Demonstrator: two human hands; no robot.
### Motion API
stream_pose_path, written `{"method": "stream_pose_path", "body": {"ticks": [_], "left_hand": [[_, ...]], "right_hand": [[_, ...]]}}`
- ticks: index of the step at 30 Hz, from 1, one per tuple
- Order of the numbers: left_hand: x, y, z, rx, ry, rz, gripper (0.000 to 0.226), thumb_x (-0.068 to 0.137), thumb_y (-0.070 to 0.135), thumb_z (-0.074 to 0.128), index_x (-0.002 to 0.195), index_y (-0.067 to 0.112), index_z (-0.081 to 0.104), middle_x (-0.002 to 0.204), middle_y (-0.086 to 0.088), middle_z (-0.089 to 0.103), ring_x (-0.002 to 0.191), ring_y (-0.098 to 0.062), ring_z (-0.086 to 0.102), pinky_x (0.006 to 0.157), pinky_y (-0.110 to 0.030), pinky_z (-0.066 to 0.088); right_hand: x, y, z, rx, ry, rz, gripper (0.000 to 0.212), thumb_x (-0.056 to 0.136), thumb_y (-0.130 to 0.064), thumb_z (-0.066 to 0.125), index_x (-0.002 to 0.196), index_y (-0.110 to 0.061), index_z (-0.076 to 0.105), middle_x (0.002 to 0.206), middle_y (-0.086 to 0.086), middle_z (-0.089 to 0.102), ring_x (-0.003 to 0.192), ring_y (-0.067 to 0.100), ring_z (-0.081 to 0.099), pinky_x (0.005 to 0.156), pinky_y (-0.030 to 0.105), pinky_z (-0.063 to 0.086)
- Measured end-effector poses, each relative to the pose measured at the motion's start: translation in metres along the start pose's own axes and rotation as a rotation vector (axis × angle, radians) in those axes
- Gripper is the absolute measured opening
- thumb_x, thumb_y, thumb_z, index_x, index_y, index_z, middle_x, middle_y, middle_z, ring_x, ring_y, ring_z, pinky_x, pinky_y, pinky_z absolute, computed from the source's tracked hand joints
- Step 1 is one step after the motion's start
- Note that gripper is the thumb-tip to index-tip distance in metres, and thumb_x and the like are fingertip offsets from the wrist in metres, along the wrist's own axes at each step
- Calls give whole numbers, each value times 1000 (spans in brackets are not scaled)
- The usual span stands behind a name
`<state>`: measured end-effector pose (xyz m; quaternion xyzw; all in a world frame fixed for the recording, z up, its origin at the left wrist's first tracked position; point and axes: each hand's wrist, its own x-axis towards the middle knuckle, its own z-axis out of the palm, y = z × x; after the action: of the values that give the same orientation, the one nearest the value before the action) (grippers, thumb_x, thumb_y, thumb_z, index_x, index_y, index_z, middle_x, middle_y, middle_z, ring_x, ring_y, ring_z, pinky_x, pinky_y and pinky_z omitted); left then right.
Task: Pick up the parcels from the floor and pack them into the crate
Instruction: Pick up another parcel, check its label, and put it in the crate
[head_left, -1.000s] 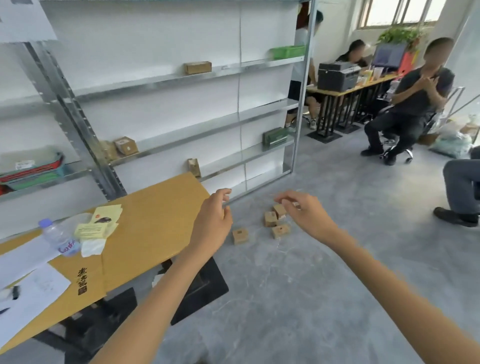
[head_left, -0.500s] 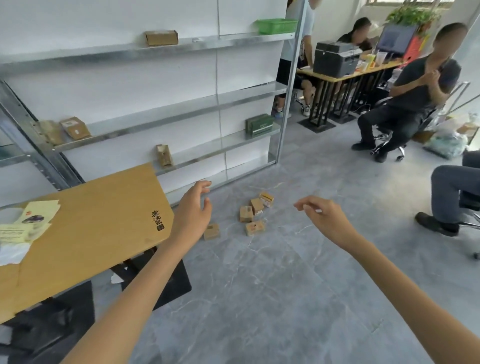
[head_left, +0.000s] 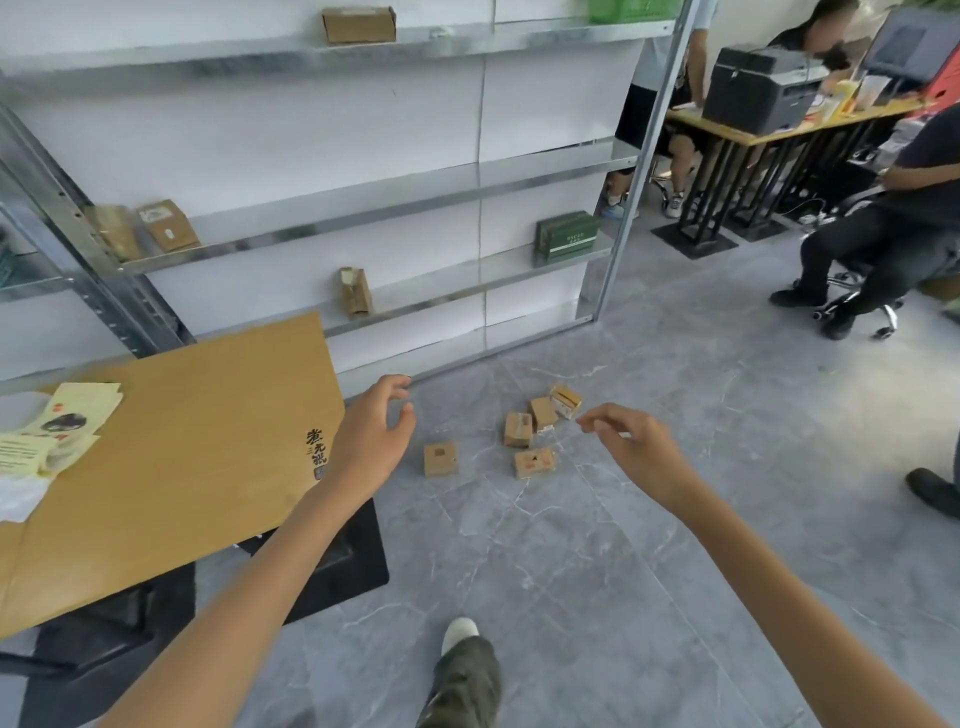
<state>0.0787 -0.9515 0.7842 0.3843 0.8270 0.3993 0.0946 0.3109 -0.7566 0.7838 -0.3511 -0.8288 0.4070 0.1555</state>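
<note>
**A:** ok so where are we at with the parcels (head_left: 518, 429)?

**B:** All five are on the grey floor (head_left: 597, 597), just right of centre frame, below the bottom rail of the metal shelving (head_left: 363, 208). Four sit in a loose bunch. We can't tell whether they actually touch. The fifth parcel (head_left: 440, 459) is off on its own, left of the bunch.

**A:** and our hands?

**B:** Both are out in front of us, holding nothing. Our left hand (head_left: 371, 436) is mid-frame at the right edge of the wooden table (head_left: 208, 441), fingers loosely curved with a wide gap to the thumb. The lone parcel shows just right of it. Our right hand (head_left: 636, 449) is right of the bunch, fingers bent, thumb and fingertips drawn close with nothing between them.

**A:** anything else in shot?

**B:** Bottom centre there's our shoe (head_left: 460, 631). At the left edge, some yellow leaflets (head_left: 67, 421) lie on the table. On the shelves we've got a few brown boxes (head_left: 358, 23) and a green box (head_left: 566, 236). Upper right there's a seated person (head_left: 883, 234) and a desk (head_left: 769, 132) with a printer (head_left: 758, 88).
</note>
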Motion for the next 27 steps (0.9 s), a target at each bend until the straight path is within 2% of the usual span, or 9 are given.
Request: {"method": "stream_pose_path", "body": {"ticks": [2, 5, 10, 14, 18, 21, 24, 27], "left_hand": [[25, -13, 3, -7, -3, -26, 32, 96, 28, 48, 128, 23, 49, 120, 9, 58, 113, -8, 52, 94, -31, 44], [65, -34, 5, 1, -11, -60, 33, 96, 28, 48, 129, 23, 49, 120, 10, 58, 110, -8, 53, 87, -25, 42], [135, -67, 4, -1, -43, -117, 32, 96, 27, 47, 128, 25, 49, 119, 11, 57, 102, -8, 55, 84, -24, 42], [187, -90, 12, -3, -64, -155, 31, 96, 24, 47, 127, 24, 50, 118, 11, 57, 110, -7, 52, 92, -28, 44], [232, -113, 30, -30, -89, -237, 28, 96, 22, 47, 124, 24, 52, 115, 10, 58, 109, -6, 53, 94, -31, 45], [263, -133, 58, -87, -105, -374, 24, 96, 23, 47, 119, 22, 55, 111, 9, 58, 105, -8, 53, 88, -26, 42], [292, -157, 93, -141, -109, -518, 24, 97, 23, 46, 118, 19, 56, 111, 4, 59, 100, -12, 56, 80, -24, 40], [324, -189, 130, -149, -86, -633, 25, 97, 20, 47, 119, 16, 56, 111, 1, 60, 98, -12, 55, 78, -23, 39]], "right_hand": [[33, -1, 8, 8, -13, 3, 22, 97, -8, 46, 103, -13, 67, 102, -1, 69, 99, 10, 61, 80, 10, 40], [86, -7, 25, 10, -23, 28, 22, 97, -9, 47, 103, -14, 68, 102, -2, 69, 98, 11, 61, 84, 19, 41], [167, -16, 61, 26, -115, 65, 22, 97, -8, 46, 101, -16, 66, 98, -1, 68, 95, 12, 62, 71, 14, 45], [221, -10, 83, 37, -151, 116, 21, 97, -10, 47, 96, -22, 64, 97, 0, 68, 94, 13, 62, 75, 19, 46], [269, 3, 99, 48, -201, 171, 21, 96, -7, 48, 93, -21, 64, 95, -2, 67, 93, 12, 61, 75, 15, 43], [311, 20, 116, 10, -270, 214, 21, 97, -9, 46, 95, -18, 65, 97, -4, 64, 93, 12, 58, 82, 19, 40], [359, 44, 137, 12, -338, 265, 23, 98, -10, 43, 100, -15, 65, 95, -5, 63, 87, 9, 58, 72, 12, 43], [408, 73, 164, 32, -386, 328, 21, 97, -8, 43, 95, -16, 63, 91, -5, 62, 84, 9, 57, 69, 9, 42]]}}
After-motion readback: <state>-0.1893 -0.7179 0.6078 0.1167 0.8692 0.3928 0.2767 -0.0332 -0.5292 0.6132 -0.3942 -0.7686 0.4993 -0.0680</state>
